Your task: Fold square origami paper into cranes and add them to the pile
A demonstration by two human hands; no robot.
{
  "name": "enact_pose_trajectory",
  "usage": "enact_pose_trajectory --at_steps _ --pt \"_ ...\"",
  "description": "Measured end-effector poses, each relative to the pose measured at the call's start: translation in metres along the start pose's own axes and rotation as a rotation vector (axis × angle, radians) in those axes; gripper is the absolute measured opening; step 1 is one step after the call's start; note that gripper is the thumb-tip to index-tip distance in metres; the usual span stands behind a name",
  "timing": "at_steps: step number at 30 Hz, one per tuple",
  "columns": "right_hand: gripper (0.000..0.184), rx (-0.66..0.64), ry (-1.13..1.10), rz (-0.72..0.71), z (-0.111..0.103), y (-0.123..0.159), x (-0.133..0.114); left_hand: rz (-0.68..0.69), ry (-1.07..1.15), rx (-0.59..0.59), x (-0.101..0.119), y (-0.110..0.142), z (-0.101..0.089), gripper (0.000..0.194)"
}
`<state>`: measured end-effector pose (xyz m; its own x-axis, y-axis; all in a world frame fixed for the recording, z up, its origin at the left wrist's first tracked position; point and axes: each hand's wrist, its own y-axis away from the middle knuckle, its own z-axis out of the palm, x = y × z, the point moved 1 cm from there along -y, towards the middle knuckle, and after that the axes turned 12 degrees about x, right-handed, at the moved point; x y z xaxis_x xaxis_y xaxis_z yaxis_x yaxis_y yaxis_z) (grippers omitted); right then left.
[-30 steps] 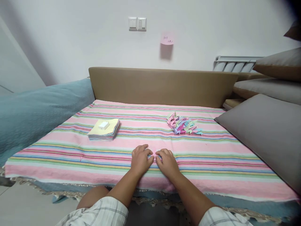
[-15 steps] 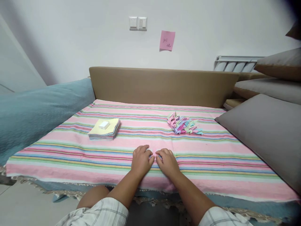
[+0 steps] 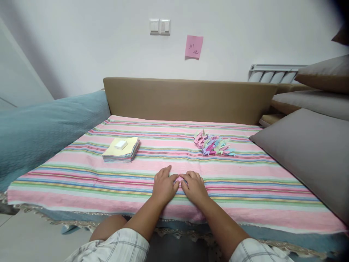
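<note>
Inspection finds the left hand (image 3: 163,187) and right hand (image 3: 195,188) close together near the front of the striped cloth (image 3: 169,211), with a small pink piece (image 3: 179,179), apparently paper, between their fingertips. The two forefinger tips have drawn in until they nearly meet at the far edge of the piece, and slightly more pink shows between them; the left middle finger also reaches a little further forward. This is judged a minor adjustment of hold, both hands working the same piece. Each hand appears to grasp it between thumb and forefinger, remaining fingers loosely bent. Beyond the left hand, a stack of coloured paper (image 3: 111,150) carries a small white box (image 3: 120,145); beyond the right hand lies a cluster of folded paper pieces (image 3: 210,146) in mixed colours. A pink note (image 3: 193,46) is stuck to the wall. Most of the held piece is covered by the fingers, so its outline and any folds cannot be verified, and its colour blends with the cloth. Individual shapes in the cluster overlap and cannot be counted. The grey cushions (image 3: 308,149) are cut off at the right border.
</note>
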<state>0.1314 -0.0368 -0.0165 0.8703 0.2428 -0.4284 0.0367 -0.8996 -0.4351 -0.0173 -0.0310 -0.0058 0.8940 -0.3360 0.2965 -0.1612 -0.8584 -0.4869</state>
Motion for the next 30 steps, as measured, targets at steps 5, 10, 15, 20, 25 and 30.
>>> enact_pose_trajectory --at_steps 5,10,15,20,25,30 --pt "0.034 -0.054 -0.001 0.024 -0.001 -0.003 0.003 -0.037 0.023 -0.036 0.000 0.000 0.001 0.031" --pt "0.035 -0.078 0.016 0.016 -0.002 -0.005 0.004 -0.038 0.004 -0.049 -0.001 0.000 0.003 0.031" --pt "0.039 -0.050 0.027 -0.007 -0.001 -0.004 0.004 -0.042 -0.002 -0.069 -0.003 -0.001 0.003 0.032" --pt "0.041 -0.096 0.055 -0.052 -0.001 -0.005 0.006 -0.043 -0.004 -0.060 -0.002 -0.001 0.003 0.031" --pt "0.043 -0.139 0.055 -0.061 -0.002 -0.009 0.008 -0.005 0.036 0.037 0.001 0.004 -0.002 0.022" --pt "0.042 -0.145 0.053 -0.057 -0.001 -0.011 0.008 0.015 0.058 0.097 0.002 0.009 -0.004 0.013"
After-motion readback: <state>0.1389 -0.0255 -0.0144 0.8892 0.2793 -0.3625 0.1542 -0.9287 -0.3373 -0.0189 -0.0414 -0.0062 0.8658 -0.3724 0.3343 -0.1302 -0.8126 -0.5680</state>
